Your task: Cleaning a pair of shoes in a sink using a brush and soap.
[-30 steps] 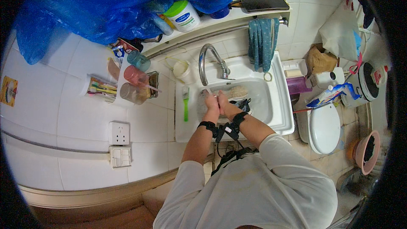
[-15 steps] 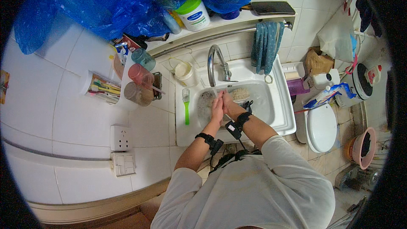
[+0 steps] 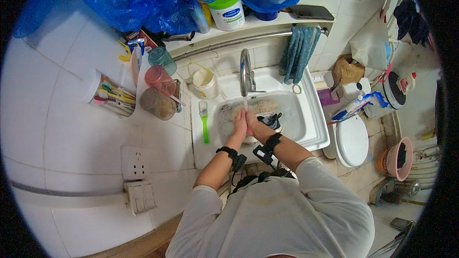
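Two together: your left hand point(image 3: 240, 123), right hand point(image 3: 251, 122), can't tell if gripping; center both beneath gooseneck faucet point(image 3: 244, 73), twelve o'clock.

A brush point(image 3: 204, 121) lies on the sink point(image 3: 314, 131), left side — a bucket point(image 3: 205, 84) behind it. The toilet point(image 3: 352, 141) stands to the right.

Seeing blue plastic sheeting point(image 3: 143, 0) bunching over shelf point(image 3: 253, 25), green-lidded tub point(image 3: 228, 15) standing there too. Noting teal towel point(image 3: 297, 55) hanging from metal rail point(image 3: 229, 45). Logging toothbrushes point(image 3: 114, 95) leaning in white holder point(image 3: 95, 86) at left, three tumblers point(image 3: 159, 79) clustering beside. Spotting white toilet point(image 3: 353, 141) at right, pink basin point(image 3: 392, 161) holding something dark.
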{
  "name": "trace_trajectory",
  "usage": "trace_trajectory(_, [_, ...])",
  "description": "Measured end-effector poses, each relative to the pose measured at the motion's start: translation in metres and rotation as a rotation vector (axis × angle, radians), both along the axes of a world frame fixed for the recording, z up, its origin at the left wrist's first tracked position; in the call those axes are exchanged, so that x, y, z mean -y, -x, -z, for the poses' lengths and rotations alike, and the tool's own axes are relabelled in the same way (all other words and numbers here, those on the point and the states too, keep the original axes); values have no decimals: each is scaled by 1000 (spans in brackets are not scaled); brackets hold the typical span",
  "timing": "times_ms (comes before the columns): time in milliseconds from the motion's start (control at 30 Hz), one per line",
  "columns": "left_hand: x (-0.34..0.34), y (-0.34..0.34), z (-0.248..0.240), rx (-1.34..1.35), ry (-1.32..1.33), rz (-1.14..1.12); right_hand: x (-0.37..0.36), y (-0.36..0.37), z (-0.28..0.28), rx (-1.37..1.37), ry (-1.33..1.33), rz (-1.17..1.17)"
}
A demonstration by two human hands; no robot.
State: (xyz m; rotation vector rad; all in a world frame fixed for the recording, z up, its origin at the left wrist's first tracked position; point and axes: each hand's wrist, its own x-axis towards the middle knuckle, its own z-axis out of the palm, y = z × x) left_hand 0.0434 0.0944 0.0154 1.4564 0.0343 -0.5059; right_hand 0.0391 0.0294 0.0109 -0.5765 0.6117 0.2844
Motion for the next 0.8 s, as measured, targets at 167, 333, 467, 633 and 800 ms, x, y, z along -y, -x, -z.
trace_trajectory(167, [7, 13, -7, 425, -108, 111, 0, -1, -3, 10, 20, 8])
trace_trajectory(333, [-4, -9, 20, -192, 134, -49, -16, -1, 6, 25, 126, -12])
trace_trajectory(467, [5, -1, 12, -128, -105, -98, -10, -10, 38, 77, -132, 19])
trace_trajectory(633, [4, 3, 30, 139, 81, -157, -10, -14, 35, 141, -121, 94])
trace_trajectory(800, [16, 6, 1, 108, 46, -210, -1, -14, 44, 219, -91, 176])
